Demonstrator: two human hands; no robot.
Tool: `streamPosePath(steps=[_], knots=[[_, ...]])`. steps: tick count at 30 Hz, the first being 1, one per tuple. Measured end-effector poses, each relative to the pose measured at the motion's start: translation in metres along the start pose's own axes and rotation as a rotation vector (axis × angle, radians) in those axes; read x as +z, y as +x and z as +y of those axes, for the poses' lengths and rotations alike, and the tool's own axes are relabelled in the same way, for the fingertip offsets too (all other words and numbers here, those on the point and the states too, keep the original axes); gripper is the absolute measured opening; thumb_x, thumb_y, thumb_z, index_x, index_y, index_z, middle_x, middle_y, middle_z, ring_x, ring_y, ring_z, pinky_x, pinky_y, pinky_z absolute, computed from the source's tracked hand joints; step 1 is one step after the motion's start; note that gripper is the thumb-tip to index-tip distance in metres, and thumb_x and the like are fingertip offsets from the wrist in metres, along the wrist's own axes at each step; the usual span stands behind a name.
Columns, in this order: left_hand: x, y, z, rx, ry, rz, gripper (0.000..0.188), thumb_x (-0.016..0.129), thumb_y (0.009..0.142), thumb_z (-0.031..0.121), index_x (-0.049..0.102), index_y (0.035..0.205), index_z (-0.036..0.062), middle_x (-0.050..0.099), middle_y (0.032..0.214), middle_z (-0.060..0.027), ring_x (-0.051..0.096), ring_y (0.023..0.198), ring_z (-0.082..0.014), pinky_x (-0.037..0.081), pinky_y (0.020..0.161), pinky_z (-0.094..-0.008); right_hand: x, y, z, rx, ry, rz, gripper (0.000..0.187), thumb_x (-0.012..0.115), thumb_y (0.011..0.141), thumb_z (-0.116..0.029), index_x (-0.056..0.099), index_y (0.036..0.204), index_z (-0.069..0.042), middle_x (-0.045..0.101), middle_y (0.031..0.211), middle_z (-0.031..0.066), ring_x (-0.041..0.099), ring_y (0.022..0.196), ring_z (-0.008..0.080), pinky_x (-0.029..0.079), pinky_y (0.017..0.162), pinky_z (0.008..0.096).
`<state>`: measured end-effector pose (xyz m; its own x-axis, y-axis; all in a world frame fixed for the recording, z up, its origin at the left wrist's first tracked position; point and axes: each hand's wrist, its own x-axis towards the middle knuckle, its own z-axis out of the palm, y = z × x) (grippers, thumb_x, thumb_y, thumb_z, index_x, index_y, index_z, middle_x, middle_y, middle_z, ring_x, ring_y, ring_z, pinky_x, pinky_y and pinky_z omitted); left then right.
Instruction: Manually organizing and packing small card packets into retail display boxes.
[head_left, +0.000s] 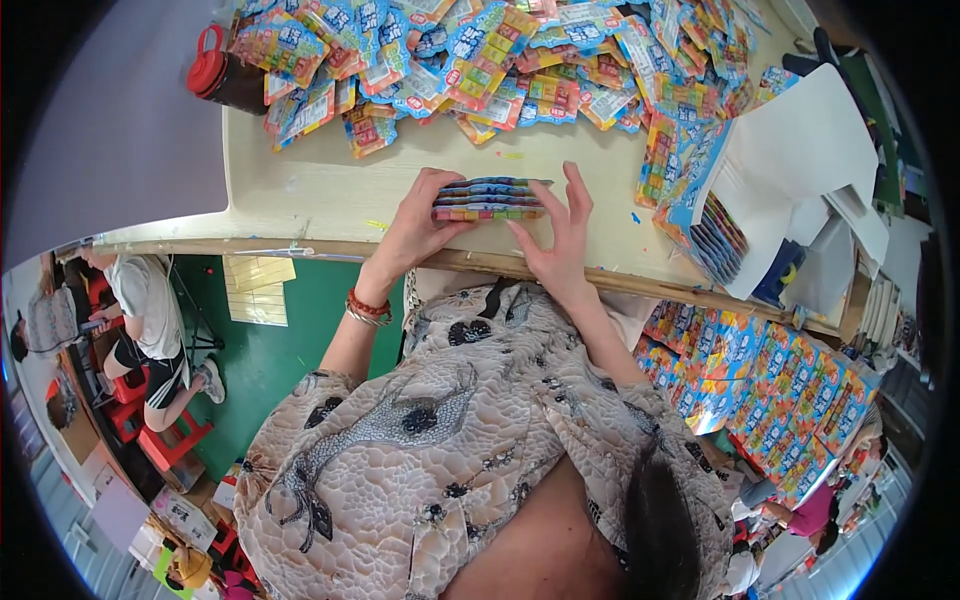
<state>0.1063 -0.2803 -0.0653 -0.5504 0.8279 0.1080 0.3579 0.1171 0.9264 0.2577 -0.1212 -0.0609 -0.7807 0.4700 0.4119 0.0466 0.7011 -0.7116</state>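
A small stack of colourful flat packets point(487, 200) is held just above the table's front edge, with its layered edges facing up. My left hand point(420, 222) is closed round the left end of the stack, with the thumb along its near side. At the right end, my right hand point(562, 245) has its thumb at the near side and a finger on the far corner, while another finger points up and away. A large loose pile of similar packets point(480, 60) covers the far part of the table.
A dark bottle with a red lid point(207, 72) stands at the far left of the cream table point(300, 190). To the right, an open white box point(790, 150) has a row of packets point(718, 240) at its mouth. Printed cartons point(760, 380) are stacked below right. Another person point(150, 320) sits at left.
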Motion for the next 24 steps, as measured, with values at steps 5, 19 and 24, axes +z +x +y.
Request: streamPosePath(steps=[5, 19, 24], knots=[[-0.003, 0.003, 0.007, -0.004, -0.029, -0.012, 0.054, 0.077, 0.071, 0.000, 0.050, 0.118, 0.0045, 0.053, 0.110, -0.0116, 0.059, 0.101, -0.0277, 0.052, 0.084, -0.0331, -0.007, -0.004, 0.012, -0.014, 0.055, -0.110, 0.043, 0.077, 0.073, -0.008, 0.061, 0.113, -0.012, 0.035, 0.143, 0.0152, 0.029, 0.136, 0.0397, 0.031, 0.109, 0.0493], [-0.006, -0.007, 0.008, -0.030, -0.128, -0.046, 0.044, 0.072, 0.075, -0.006, 0.054, 0.114, 0.0036, 0.053, 0.111, -0.0079, 0.059, 0.098, -0.0183, 0.058, 0.077, -0.0276, -0.006, 0.095, 0.040, 0.358, 0.275, 0.131, 0.024, 0.064, 0.091, -0.022, 0.064, 0.104, -0.002, 0.065, 0.086, 0.0066, 0.062, 0.081, 0.0100, 0.048, 0.071, 0.0236], [-0.017, -0.010, 0.016, 0.011, -0.084, -0.002, 0.044, 0.073, 0.074, -0.006, 0.055, 0.113, 0.0031, 0.054, 0.107, -0.0069, 0.059, 0.097, -0.0164, 0.057, 0.076, -0.0269, 0.022, 0.139, 0.035, 0.418, 0.166, -0.110, 0.034, 0.066, 0.089, -0.032, 0.063, 0.105, -0.001, 0.064, 0.072, 0.0046, 0.061, 0.063, 0.0079, 0.047, 0.058, 0.0213]])
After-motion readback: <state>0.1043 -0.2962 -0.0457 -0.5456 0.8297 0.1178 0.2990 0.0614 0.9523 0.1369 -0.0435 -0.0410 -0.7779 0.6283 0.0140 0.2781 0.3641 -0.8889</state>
